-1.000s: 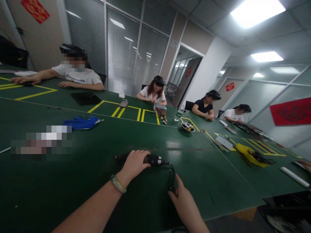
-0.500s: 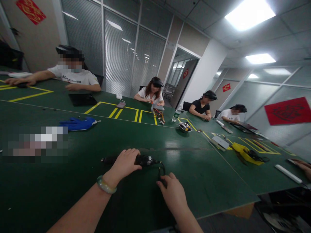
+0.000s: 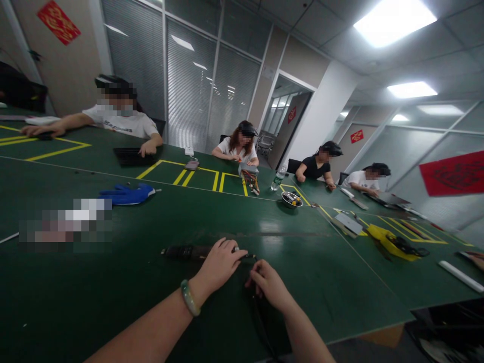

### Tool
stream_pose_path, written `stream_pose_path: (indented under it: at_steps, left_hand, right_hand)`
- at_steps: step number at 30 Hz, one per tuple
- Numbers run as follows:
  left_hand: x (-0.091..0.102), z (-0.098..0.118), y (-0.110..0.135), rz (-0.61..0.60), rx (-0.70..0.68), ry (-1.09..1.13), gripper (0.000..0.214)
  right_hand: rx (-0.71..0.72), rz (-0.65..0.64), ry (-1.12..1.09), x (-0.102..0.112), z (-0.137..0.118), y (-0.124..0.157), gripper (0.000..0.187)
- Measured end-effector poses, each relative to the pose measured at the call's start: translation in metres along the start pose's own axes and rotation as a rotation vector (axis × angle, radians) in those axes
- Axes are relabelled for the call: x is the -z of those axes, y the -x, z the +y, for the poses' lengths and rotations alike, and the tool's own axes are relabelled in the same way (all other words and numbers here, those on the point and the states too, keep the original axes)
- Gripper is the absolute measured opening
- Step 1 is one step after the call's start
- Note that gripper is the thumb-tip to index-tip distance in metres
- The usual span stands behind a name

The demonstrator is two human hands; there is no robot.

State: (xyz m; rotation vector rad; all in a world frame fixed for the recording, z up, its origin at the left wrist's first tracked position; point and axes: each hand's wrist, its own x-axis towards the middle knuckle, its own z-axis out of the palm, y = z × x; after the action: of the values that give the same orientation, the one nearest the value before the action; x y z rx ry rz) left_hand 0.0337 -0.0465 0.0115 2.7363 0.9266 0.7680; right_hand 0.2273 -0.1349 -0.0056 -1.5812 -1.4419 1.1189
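A dark, slim electric screwdriver [image 3: 187, 252] lies on the green table, its bit end pointing left. Over its rear end curls my left hand [image 3: 223, 259], a green bangle on the wrist, covering that end from above. Just to the right, my right hand [image 3: 266, 282] pinches the black cable [image 3: 260, 322] close to where it leaves the tool. The cable drops below that hand toward the near table edge. My fingers hide part of the tool's tail.
A blue glove [image 3: 128, 194] lies at the left. Farther off are a metal bowl [image 3: 291, 200] of small parts, a water bottle [image 3: 278, 179], a power supply with wires [image 3: 248, 172] and a yellow bag [image 3: 393, 244]. Several co-workers sit along the far side.
My left hand has slid right along the screwdriver to its cable end, uncovering the tool's middle. My right hand stays close by on the cable. The view has shifted slightly.
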Motion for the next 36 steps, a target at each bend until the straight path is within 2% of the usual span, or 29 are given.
stream_pose_path:
  at_steps: [3,6,10,17,22,27,31,36]
  left_hand:
    - [-0.008,0.001,0.0,0.034,-0.011,-0.066,0.034]
    - [-0.01,0.002,0.0,0.048,-0.023,-0.098,0.033]
    - [-0.005,0.004,0.001,0.036,-0.003,-0.099,0.032]
    - [-0.004,0.005,0.001,0.02,0.018,-0.08,0.03]
    - [-0.004,0.005,0.001,0.016,0.025,-0.055,0.03]
    - [-0.002,0.011,-0.001,0.03,0.057,-0.09,0.037]
    - [-0.001,0.019,-0.004,0.023,0.061,-0.124,0.023]
    - [0.0,0.026,-0.002,-0.007,0.053,-0.13,0.017]
  right_hand:
    - [0.006,0.023,-0.148,-0.002,0.011,-0.007,0.033]
    - [-0.024,0.148,-0.151,-0.006,0.017,-0.01,0.038]
    - [-0.025,0.305,-0.044,-0.004,0.013,-0.009,0.036]
    - [-0.004,0.37,0.165,0.017,0.003,-0.012,0.03]
    - [0.026,0.46,0.249,0.009,0.009,-0.014,0.02]
    - [0.073,0.464,0.297,-0.004,0.01,-0.017,0.02]
    - [0.079,0.446,0.338,-0.007,0.008,-0.019,0.018]
    - [0.071,0.438,0.297,-0.005,0.009,-0.015,0.016]
